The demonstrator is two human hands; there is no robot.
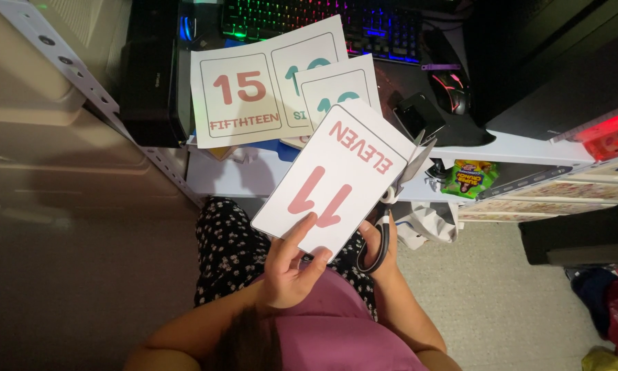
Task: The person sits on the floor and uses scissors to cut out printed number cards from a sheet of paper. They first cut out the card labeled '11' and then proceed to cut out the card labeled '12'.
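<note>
White card stock with a pink numeral, the number card (pixel 333 180), sits pinched in your left hand (pixel 290 264), thumb on its face, fingers beneath. Just right of that hand, your right hand (pixel 381 251) grips black-handled scissors (pixel 386 220), blades meeting the card's right edge. Beyond both hands, a printed sheet (pixel 254 86) lies flat on the desk (pixel 529 148).

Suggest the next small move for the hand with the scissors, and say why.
Probably close the scissors a little further along the card's right edge: the right hand has the blades open at that edge, while the left hand pinches the card at its lower corner, keeping it steady.
</note>
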